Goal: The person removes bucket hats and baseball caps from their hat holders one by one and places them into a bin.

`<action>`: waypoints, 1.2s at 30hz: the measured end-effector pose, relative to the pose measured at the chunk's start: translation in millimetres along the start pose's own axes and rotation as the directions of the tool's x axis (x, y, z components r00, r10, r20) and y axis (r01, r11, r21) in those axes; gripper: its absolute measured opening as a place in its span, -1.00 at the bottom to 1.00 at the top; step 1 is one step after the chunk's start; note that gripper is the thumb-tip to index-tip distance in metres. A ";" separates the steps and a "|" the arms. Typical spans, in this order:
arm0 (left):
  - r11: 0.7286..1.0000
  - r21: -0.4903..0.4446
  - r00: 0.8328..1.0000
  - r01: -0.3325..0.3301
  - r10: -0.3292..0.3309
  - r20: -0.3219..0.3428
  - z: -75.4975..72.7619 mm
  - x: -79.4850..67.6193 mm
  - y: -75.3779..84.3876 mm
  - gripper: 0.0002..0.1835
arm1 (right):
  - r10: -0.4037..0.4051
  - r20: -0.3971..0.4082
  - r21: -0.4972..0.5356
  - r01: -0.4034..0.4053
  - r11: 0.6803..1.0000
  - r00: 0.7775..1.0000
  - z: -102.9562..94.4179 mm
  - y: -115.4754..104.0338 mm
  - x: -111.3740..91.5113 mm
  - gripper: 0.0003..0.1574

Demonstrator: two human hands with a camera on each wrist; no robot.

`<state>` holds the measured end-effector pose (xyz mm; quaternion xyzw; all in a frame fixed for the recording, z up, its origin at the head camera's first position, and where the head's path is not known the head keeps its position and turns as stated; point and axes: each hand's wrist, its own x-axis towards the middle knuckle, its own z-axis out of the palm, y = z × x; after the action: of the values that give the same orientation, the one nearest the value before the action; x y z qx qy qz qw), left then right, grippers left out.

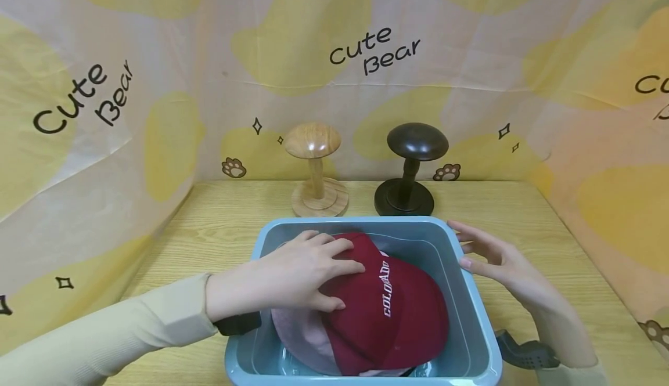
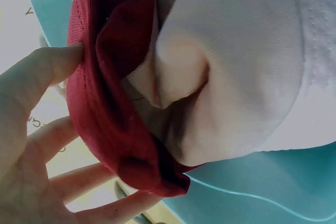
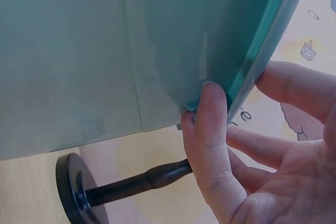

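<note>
A maroon baseball cap point(image 1: 399, 316) with white COLORADO lettering lies in a light blue plastic tub point(image 1: 478, 316). Pale fabric point(image 1: 308, 336) shows from under it on the left, and in the left wrist view it bulges beside the cap's maroon edge point(image 2: 84, 87). My left hand point(image 1: 313, 267) rests on the back of the cap with fingers spread, thumb and fingertips touching the cloth. At the tub's far right corner, my right hand point(image 1: 502, 264) holds the rim, with the thumb at the rim and a bent finger point(image 3: 212, 114) against the outer wall.
Behind the tub stand a light wooden hat stand point(image 1: 313, 142) and a dark one point(image 1: 417, 142), both bare. The wood-grain table point(image 1: 219, 217) is enclosed by printed cloth point(image 1: 292, 43) at the back and sides.
</note>
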<state>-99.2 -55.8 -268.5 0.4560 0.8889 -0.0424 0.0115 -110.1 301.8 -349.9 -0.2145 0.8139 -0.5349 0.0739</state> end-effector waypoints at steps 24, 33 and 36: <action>0.998 0.060 0.983 -0.012 0.001 0.183 4.7 13.9 -4.8 -0.41 | -0.032 0.010 0.019 0.032 0.999 0.999 0.1 1.2 1.1 -0.27; 0.992 0.124 0.960 -0.010 -0.025 0.278 10.4 21.2 -0.4 -0.40 | -0.027 0.014 0.021 0.027 0.999 1.000 -0.5 1.8 -0.6 -0.28; 0.993 0.120 0.954 0.003 -0.039 0.297 12.9 21.7 -0.1 -0.39 | -0.029 0.013 0.020 0.029 0.999 0.999 -0.7 1.5 -0.9 -0.28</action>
<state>-112.2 -39.3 -282.6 0.4348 0.8777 -0.1635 0.1181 -109.9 303.3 -351.1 -0.2291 0.8049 -0.5424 0.0737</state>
